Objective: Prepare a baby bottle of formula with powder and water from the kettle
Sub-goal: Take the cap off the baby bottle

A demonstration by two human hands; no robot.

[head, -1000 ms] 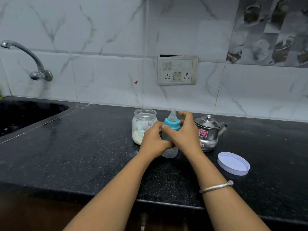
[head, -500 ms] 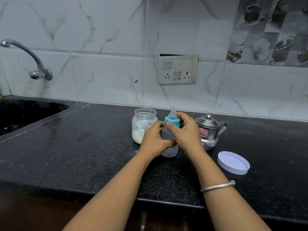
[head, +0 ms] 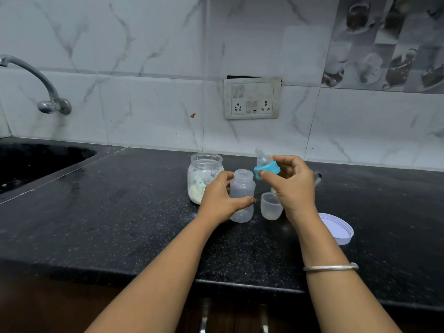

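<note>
Two hands: left hand (head: 221, 200) and right hand (head: 293, 183) both worked over the counter (head: 120, 200).
Left hand: it gripped the bottle (head: 241, 195) round its middle, with the thumb across the front and the fingers behind.
Right hand: it pinched the ring (head: 266, 168) by its blue rim, raised above and to the right of the bottle's mouth and apart from it.
Bottle: small, of frosted see-through plastic, with round shoulders and a threaded neck left open. It stood upright on the counter near the middle.
Ring: a blue screw collar with a clear teat poking up from it, tilted to the left.
Cup (head: 271, 205): clear plastic, mouth up, just right of the bottle and under the right hand.
Jar (head: 204, 176): open glass with pale powder low inside, just left of the bottle and partly behind the left hand.
Lid (head: 336, 227): white, lying rim up on the counter beside the right wrist.
Kettle (head: 317, 176): mostly hidden behind the right hand, so only part of its handle showed.
Change: half a second before, the ring sat on the bottle's neck with both hands closed round it. Now it was off and lifted clear. The left hand kept its hold and the bottle stayed in place. The kettle, plain to see earlier, was now covered, and the cup had come into sight.
</note>
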